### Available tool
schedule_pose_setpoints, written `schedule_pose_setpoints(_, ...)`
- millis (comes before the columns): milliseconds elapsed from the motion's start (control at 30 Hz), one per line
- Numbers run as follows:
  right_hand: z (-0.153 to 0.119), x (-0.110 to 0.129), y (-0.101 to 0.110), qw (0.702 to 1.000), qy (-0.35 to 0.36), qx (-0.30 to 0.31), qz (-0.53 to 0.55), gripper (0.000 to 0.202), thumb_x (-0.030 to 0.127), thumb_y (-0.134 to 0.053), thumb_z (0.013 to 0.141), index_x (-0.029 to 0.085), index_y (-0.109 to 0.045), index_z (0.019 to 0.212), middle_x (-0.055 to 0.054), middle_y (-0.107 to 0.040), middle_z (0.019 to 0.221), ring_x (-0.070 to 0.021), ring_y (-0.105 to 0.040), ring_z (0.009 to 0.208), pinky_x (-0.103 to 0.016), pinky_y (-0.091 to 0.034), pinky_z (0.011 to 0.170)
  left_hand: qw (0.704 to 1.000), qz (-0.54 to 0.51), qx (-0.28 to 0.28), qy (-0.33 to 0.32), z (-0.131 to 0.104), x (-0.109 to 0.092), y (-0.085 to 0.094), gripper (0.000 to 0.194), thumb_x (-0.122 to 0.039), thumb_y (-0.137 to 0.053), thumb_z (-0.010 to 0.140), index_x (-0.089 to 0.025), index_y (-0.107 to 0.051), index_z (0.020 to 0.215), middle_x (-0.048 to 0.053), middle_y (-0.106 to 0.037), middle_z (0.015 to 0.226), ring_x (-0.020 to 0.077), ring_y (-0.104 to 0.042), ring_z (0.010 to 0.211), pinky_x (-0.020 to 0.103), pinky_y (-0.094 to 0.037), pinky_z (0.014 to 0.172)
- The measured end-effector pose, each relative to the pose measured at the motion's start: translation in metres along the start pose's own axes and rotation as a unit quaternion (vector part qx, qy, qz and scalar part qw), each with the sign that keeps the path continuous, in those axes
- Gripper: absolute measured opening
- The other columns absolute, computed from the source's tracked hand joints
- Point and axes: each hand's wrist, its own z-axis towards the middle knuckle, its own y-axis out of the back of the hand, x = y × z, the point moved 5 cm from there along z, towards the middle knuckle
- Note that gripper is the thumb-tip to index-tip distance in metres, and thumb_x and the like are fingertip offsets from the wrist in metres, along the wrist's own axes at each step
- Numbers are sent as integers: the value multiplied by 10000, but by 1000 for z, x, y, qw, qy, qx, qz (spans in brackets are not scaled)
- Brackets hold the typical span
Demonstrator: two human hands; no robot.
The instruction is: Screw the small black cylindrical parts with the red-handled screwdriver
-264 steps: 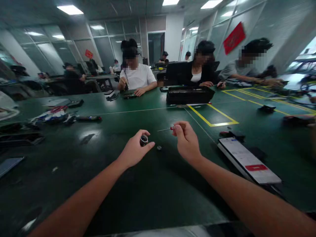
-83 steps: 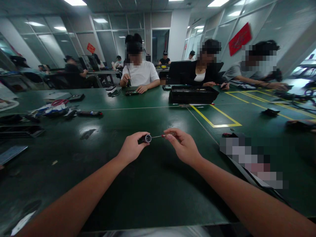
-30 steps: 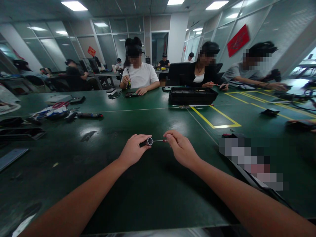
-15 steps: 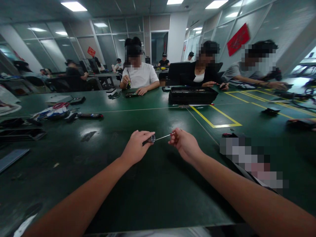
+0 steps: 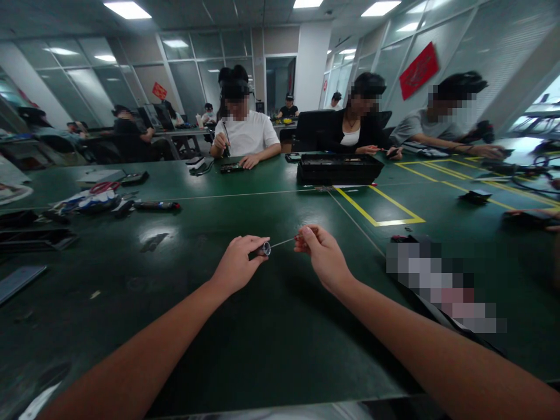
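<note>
Above the green table, my left hand is closed around a small dark cylinder whose round, pale-rimmed end faces right. My right hand pinches the reddish handle of a thin metal rod. The rod slants down to the left, and its far end meets the rim of the cylinder; whether it goes inside cannot be made out. Both hands are at mid-table height in view, a short gap apart.
A long black box stands ahead. Left lie a dark pen-shaped tool, gloves, black trays and a grey flat device. A blurred-out object lies right. Several people sit across the table.
The view has shifted slightly, moving the scene a little left. My right thumb now lies more visibly over the rod's handle. The cylinder and rod stay in my hands.
</note>
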Motion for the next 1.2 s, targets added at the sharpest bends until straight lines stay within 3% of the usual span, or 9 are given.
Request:
schedule_pose_setpoints(200,-2,5,0,999,19,12,-38,300,501,-588,906,206,-631,941,-28,-666,842,-171,-631,758,-348,-526,744,1000,18,5,-23,0,0,-2,432,-170,-671,891,-270,-639,1311,28,-683,1231,221,-589,1119,477,-411,1064)
schedule_pose_setpoints(400,-3,13,1,992,31,26,-123,372,552,-555,925,203,-664,858,28,-565,587,-145,-527,552,-303,-412,566,999,31,10,-23,0,-1,-3,422,-182,-662,896,-277,-643,1307,29,-681,1233,229,-594,1128,531,-353,1128)
schedule_pose_setpoints(533,-1,9,-2,999,11,31,-13,301,518,-634,869,218,-637,901,44,-553,644,-136,-506,581,-306,-452,601,999,38,18,-22,0,-3,-3,425,-167,-661,891,-271,-647,1303,38,-682,1227,233,-598,1124,548,-337,1140)
schedule_pose_setpoints(700,2,3,-1,1000,-16,11,-9,347,558,-617,869,214,-660,879,37,-528,665,-130,-470,582,-309,-462,597,997,51,28,-42,0,-5,-5,425,-144,-645,892,-273,-650,1297,44,-676,1242,234,-593,1156,560,-316,1154)
schedule_pose_setpoints(833,6,-10,4,989,-105,-11,105,269,476,-691,811,215,-635,841,28,-547,681,-132,-493,593,-324,-498,643,996,48,27,-71,1,-9,-6,419,-153,-619,914,-262,-634,1318,55,-666,1259,226,-585,1172,533,-324,1152)
schedule_pose_setpoints(933,9,-17,8,982,-141,-33,123,247,463,-646,825,229,-595,765,25,-514,643,-142,-472,550,-352,-513,636,998,42,10,-55,2,-6,-4,423,-179,-616,923,-253,-619,1340,58,-662,1260,230,-575,1159,500,-384,1108)
schedule_pose_setpoints(1200,9,-5,9,997,-27,-50,45,279,497,-643,840,222,-613,881,-6,-615,793,-156,-582,707,-330,-524,697,999,30,13,-15,3,2,-6,445,-171,-657,890,-237,-628,1329,61,-665,1263,236,-585,1154,459,-439,1050)
